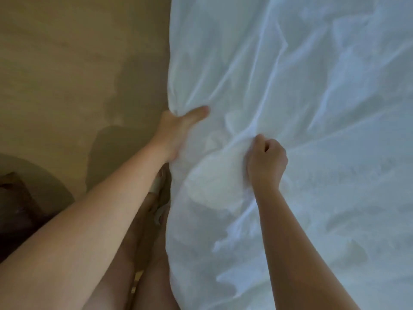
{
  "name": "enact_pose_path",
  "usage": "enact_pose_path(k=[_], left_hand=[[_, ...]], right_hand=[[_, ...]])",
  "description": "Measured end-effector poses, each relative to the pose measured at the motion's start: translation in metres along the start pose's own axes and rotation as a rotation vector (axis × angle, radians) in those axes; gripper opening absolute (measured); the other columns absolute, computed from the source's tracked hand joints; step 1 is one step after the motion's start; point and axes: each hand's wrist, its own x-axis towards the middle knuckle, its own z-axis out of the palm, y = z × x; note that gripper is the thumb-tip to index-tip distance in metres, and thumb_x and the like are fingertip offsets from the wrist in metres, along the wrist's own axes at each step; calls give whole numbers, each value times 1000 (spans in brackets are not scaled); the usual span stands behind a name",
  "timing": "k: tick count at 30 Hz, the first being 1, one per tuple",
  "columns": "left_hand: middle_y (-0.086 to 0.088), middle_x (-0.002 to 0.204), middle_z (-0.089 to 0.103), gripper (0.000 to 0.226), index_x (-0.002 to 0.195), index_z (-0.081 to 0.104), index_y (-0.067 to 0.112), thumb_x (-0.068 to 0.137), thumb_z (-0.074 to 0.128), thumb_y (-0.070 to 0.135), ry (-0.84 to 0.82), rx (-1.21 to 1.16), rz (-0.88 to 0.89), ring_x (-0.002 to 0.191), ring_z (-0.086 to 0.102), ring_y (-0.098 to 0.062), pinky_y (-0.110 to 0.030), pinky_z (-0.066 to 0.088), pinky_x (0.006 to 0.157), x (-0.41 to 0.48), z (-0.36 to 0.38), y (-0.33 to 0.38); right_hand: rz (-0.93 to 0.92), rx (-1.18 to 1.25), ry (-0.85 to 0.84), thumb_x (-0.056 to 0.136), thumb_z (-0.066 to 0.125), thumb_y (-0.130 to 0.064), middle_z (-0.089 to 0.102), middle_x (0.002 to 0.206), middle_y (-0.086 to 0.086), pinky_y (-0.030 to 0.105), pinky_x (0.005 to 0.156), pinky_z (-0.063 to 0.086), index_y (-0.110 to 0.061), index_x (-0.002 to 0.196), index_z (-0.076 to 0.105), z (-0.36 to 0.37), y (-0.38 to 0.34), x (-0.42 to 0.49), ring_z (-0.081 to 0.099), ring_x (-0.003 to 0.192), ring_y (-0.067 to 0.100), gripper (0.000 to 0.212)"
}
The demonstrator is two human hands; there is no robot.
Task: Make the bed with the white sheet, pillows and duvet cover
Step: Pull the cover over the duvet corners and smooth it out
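Observation:
A white, wrinkled duvet cover fills the right two thirds of the head view and hangs over the bed's left side. My left hand grips the cover's left edge, thumb on top and fingers hidden under the cloth. My right hand is a fist bunching a fold of the same cover a little further right; creases radiate from it. A lumpy filling shows through the cloth between and below my hands.
Beige floor lies to the left of the bed. My legs and a foot in a white-strapped sandal stand close against the bed's side. A dark wooden piece of furniture sits at the lower left edge.

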Motion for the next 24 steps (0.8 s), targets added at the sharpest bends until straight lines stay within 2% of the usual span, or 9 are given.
enact_pose_path(k=[3, 5, 7, 9, 13, 15, 18, 21, 24], left_hand=[[-5, 104, 69, 44, 99, 68, 11, 70, 80, 40, 243, 336, -120, 81, 67, -13, -19, 49, 64, 21, -8, -26], [-10, 108, 68, 51, 109, 65, 7, 73, 76, 42, 241, 487, -107, 96, 65, -23, -28, 51, 74, 38, 16, -31], [-10, 104, 68, 49, 105, 64, 10, 74, 72, 47, 228, 566, -86, 97, 65, -28, -31, 51, 75, 44, 32, -32], [-6, 103, 67, 55, 106, 63, 14, 71, 71, 55, 252, 554, -94, 96, 64, -27, -29, 47, 73, 45, 28, -37], [9, 85, 59, 52, 99, 59, 22, 66, 72, 61, 226, 538, -86, 82, 60, -19, -25, 43, 64, 39, 13, -38], [13, 82, 57, 52, 97, 57, 26, 63, 74, 61, 218, 488, -91, 81, 59, -16, -23, 42, 62, 39, 13, -35], [10, 102, 60, 72, 115, 57, 25, 57, 79, 60, 233, 405, -96, 94, 58, -14, -25, 44, 76, 37, 11, -37], [7, 119, 56, 90, 132, 46, 19, 58, 83, 53, 213, 319, -85, 100, 53, -10, -24, 42, 84, 38, 7, -38], [9, 118, 60, 85, 129, 50, 20, 58, 85, 49, 80, 276, -91, 101, 59, -10, -25, 47, 86, 38, 6, -21]], right_hand=[[4, -75, -158, 88, 60, -41, 55, 87, 0, 26, 67, 34, -14, 83, 50, 9, 7, -12, 53, 82, 20, 28], [-46, -125, -173, 73, 76, -43, 48, 112, 9, 24, 81, 32, -6, 107, 51, 17, 10, -20, 47, 102, 25, 56], [-91, -134, -106, 65, 84, -40, 45, 115, 14, 22, 86, 29, 0, 111, 48, 23, 11, -21, 45, 105, 28, 71], [-74, -136, -139, 72, 79, -37, 48, 116, 13, 23, 80, 29, -1, 110, 49, 28, 10, -14, 47, 107, 29, 61], [-84, -276, -285, 91, 58, -35, 59, 101, 7, 26, 68, 30, -10, 93, 52, 28, 7, 9, 55, 94, 29, 25], [-133, -306, -328, 91, 56, -38, 54, 73, -1, 26, 54, 26, -15, 70, 42, 18, 7, 11, 50, 71, 25, 34], [-151, -235, -208, 90, 57, -36, 38, 52, -6, 20, 46, 22, -19, 57, 32, -4, 24, 4, 36, 50, 12, 45], [-22, -210, -94, 93, 53, -30, 39, 52, -4, 22, 46, 24, -17, 57, 32, -19, 44, -7, 37, 49, 12, 44], [22, -292, -250, 92, 49, -23, 43, 59, -3, 30, 56, 27, -16, 60, 37, -19, 30, -1, 42, 62, 23, 35]])
